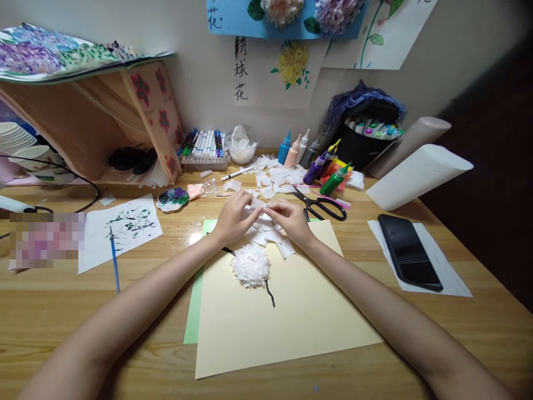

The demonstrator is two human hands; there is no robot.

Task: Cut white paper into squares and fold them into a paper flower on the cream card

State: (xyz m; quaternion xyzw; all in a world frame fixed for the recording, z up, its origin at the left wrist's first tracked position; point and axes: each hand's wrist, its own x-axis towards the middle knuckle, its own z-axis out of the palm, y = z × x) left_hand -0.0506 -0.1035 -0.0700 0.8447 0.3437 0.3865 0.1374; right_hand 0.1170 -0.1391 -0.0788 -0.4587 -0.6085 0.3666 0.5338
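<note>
Both hands meet over the counter point(62, 311), left hand point(234, 218) and right hand point(291, 218) pinching one white tissue square point(259, 210) between fingertips, just beyond the tissue flower point(250, 265) on cream paper point(291, 322), scraps within easy reach.

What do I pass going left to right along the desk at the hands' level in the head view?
Paint-dabbed white sheet → paint palette → left hand → white paper piece held by both hands → right hand → black scissors → black phone.
</note>
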